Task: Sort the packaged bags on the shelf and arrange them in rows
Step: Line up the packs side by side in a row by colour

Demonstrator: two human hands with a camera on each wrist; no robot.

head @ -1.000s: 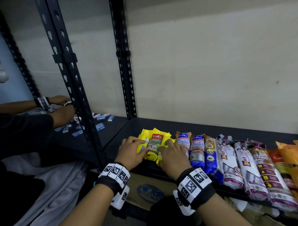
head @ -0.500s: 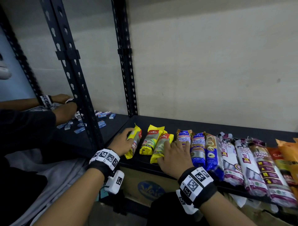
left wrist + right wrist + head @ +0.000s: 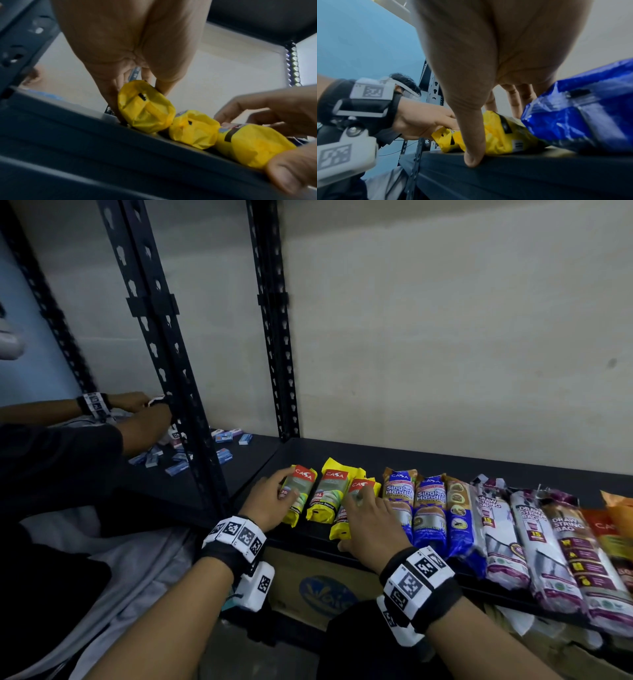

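Three yellow packs lie side by side at the left end of the black shelf (image 3: 342, 451). My left hand (image 3: 282, 496) grips the leftmost yellow pack (image 3: 299, 491) (image 3: 145, 106), thumb on one side and fingers on the other. The middle yellow pack (image 3: 325, 494) (image 3: 193, 128) lies free. My right hand (image 3: 366, 508) rests on the third yellow pack (image 3: 342, 525) (image 3: 496, 135), fingers laid over its top and the thumb (image 3: 474, 155) at the shelf's front edge. To the right, blue bags (image 3: 430, 508), purple drawstring bags (image 3: 534, 542) and an orange bag (image 3: 620, 508) lie in a row.
Black perforated uprights (image 3: 164, 371) (image 3: 274, 337) stand left of the packs. Beyond them another person's hands (image 3: 144, 422) work among small blue boxes (image 3: 222, 436) on the neighbouring shelf. A cardboard box (image 3: 318, 587) sits under the shelf. A plain wall closes the back.
The bunched yellow packs have been spread apart. My left hand drew one pack leftward and turned it label up. My right hand slid onto the third pack.
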